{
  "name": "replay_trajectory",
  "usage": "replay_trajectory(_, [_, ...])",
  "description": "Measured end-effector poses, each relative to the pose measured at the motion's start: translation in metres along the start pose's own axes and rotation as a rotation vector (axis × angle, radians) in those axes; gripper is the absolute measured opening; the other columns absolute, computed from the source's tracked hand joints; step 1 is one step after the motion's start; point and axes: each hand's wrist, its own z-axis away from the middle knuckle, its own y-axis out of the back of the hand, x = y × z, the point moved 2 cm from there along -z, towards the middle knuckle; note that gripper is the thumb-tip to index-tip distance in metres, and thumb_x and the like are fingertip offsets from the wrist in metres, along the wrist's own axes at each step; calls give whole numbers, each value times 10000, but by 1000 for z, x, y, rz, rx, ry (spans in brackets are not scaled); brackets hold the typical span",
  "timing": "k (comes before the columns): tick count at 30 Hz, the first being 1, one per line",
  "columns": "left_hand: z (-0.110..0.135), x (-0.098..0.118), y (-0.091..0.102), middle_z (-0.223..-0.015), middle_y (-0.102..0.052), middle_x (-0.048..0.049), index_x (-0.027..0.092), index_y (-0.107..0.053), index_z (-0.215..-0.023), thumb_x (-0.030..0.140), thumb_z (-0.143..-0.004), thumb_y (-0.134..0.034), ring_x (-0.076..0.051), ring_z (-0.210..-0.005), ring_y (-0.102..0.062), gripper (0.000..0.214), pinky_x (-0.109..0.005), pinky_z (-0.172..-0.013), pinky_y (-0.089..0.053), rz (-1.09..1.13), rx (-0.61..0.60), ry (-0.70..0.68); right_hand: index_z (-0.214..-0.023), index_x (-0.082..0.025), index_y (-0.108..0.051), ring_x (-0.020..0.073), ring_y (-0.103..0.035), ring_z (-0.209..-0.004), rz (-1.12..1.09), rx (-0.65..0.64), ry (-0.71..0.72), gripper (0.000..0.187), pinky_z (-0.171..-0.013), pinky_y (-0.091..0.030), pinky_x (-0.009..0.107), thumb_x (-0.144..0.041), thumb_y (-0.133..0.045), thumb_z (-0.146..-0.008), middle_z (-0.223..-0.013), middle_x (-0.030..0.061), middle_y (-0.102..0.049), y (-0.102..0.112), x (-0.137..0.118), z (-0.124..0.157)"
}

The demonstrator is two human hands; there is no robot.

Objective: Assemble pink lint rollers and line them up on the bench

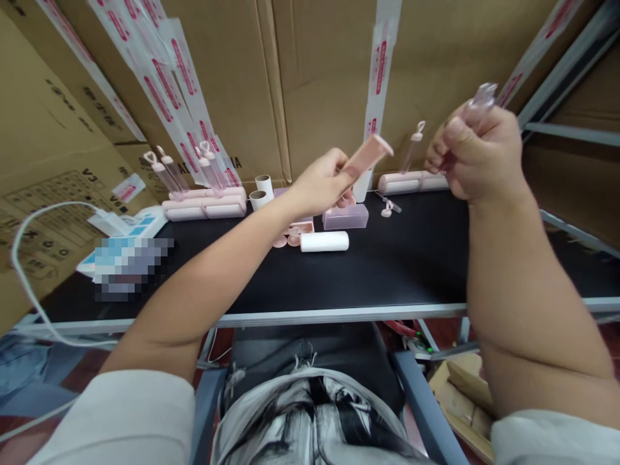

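Note:
My left hand (322, 181) is closed around a flat pink case (369, 155), held up above the black table (387, 271) with its free end pointing up and right. My right hand (477, 152) is raised at the right, fingers pinched on a small clear tube (479, 98) that sticks out above the fist. The two hands are apart, about a hand's width between them. Below the left hand lie a clear lilac box (345, 217), small pink round caps (285, 240) and a white cylinder (324, 241).
Pink holders with upright clear tubes stand at the back left (203, 201) and back right (411, 182). Two cardboard roll cores (260, 192) stand beside them. Taped cardboard boxes (314, 71) wall the back. A white cable (29, 271) loops at the left. A metal edge (339, 315) fronts the table.

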Motion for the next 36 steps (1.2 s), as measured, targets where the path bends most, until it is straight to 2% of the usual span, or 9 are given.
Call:
replay_trajectory(3, [-15, -10, -22, -1033, -768, -108, 185, -695, -1009, 385, -1035, -662, -250, -983, -729, 204, -380, -884, -552, -421, -76, -40, -715, -266, -548, 130, -461, -487, 177, -77, -119, 655, -476, -342, 329, -754, -983, -670, -569, -35, -525, 1, 7, 0])
replay_trajectory(7, [-26, -19, -51, -992, -757, -174, 152, -770, -874, 629, -1006, -633, -320, -994, -745, 514, -412, -856, -541, -645, -209, -26, -720, -233, -618, 120, -488, -537, 530, -560, -450, 521, -500, -376, 289, -631, -949, -769, -609, -20, -576, -8, 28, 8])
replay_trajectory(10, [-27, -24, -60, -1025, -786, -173, 145, -817, -1032, 463, -974, -703, -327, -991, -763, 343, -410, -833, -561, -733, -293, 8, -721, -230, -650, 161, -593, -576, 621, -813, -679, 425, -518, -479, 318, -522, -957, -756, -705, 29, -693, -16, 50, 14])
replay_trajectory(12, [-26, -28, -62, -1097, -802, -181, 156, -816, -1152, 370, -951, -730, -341, -1043, -770, 306, -422, -863, -581, -798, -326, -8, -720, -229, -658, 188, -648, -611, 639, -883, -773, 380, -536, -522, 338, -456, -962, -738, -760, 56, -741, -21, 63, 17])
replay_trajectory(16, [-23, -32, -63, -1148, -803, -224, 140, -780, -1288, 529, -946, -756, -400, -1114, -767, 518, -473, -897, -602, -844, -374, -27, -744, -225, -644, 199, -691, -640, 615, -910, -842, 369, -575, -559, 344, -389, -972, -705, -783, 56, -761, -28, 77, 19])
replay_trajectory(19, [-24, -34, -64, -1188, -798, -235, 134, -762, -1340, 500, -959, -747, -404, -1160, -763, 529, -477, -937, -597, -863, -372, -23, -766, -219, -649, 194, -693, -648, 630, -918, -830, 390, -592, -554, 337, -423, -978, -716, -780, 50, -753, -30, 80, 20])
replay_trajectory(25, [-33, -41, -66, -1151, -799, -233, 102, -715, -1413, 270, -916, -710, -400, -1119, -765, 524, -480, -891, -600, -883, -427, -18, -762, -247, -579, 184, -600, -599, 710, -597, -625, 519, -588, -467, 345, -684, -828, -893, -670, 30, -663, -18, 74, 11])
replay_trajectory(31, [-27, -29, -51, -1027, -793, -165, 150, -783, -1152, 355, -911, -690, -338, -960, -759, 330, -418, -766, -568, -763, -387, -13, -771, -228, -672, 204, -598, -642, 849, -493, -579, 498, -596, -450, 361, -682, -779, -944, -713, 61, -693, -6, 66, 5])
replay_trajectory(36, [12, -4, -31, -961, -791, -132, 184, -796, -1074, 341, -951, -625, -302, -946, -752, 263, -381, -775, -557, -796, -329, -44, -786, -227, -677, 202, -612, -585, 818, -505, -654, 409, -551, -486, 368, -561, -900, -866, -686, 55, -692, -5, 73, 5])
